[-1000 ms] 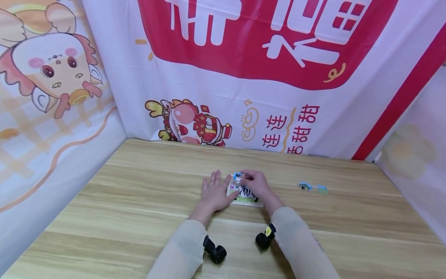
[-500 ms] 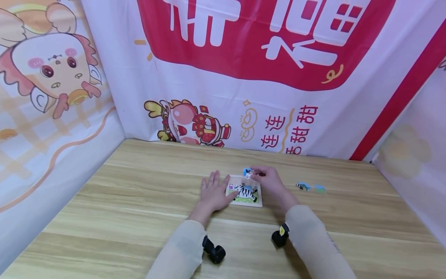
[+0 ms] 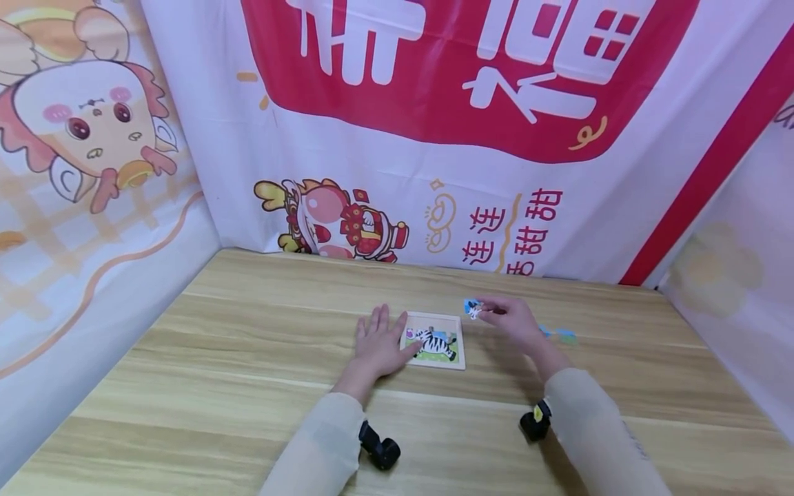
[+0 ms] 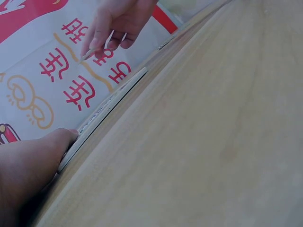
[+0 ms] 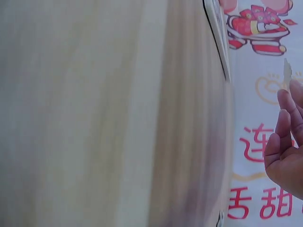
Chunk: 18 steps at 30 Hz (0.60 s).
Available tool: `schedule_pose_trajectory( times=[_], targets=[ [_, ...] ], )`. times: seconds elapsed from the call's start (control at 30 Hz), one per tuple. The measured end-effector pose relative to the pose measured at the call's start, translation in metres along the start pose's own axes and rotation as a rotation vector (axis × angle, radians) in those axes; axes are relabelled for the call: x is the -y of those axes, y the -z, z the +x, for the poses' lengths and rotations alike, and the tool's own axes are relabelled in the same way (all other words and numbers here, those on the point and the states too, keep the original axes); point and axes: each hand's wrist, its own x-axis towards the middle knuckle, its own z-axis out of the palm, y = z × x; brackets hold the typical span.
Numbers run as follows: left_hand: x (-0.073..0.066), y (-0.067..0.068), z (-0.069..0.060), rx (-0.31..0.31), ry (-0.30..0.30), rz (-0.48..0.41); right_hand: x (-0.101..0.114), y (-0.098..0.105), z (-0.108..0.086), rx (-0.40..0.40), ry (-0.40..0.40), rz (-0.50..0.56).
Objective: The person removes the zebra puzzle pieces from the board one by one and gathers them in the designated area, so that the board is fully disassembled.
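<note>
the zebra-head piece was up in the air above the counter, just beyond the puzzle board and to its right; the right hand held it pinched between thumb and fingers; the left hand lay released, fingers spread on the counter, thumb over the board's edge; the board showed a bare patch above the zebra's body; more loose pieces lay farther right, partly hidden by the wrist; the step in hand looked to be handling this single piece apart from the board; the next move called, i judged, for a firm pinch and a gentle lowering.
</note>
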Motion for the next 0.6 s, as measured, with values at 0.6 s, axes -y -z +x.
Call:
schedule_pose_trajectory(
  times=[0.6],
  targets=[
    [0.0,0.0,0.001,0.004,0.005,-0.004,-0.044,0.04,-0.009,-0.064,0.087,-0.038]
  ],
)
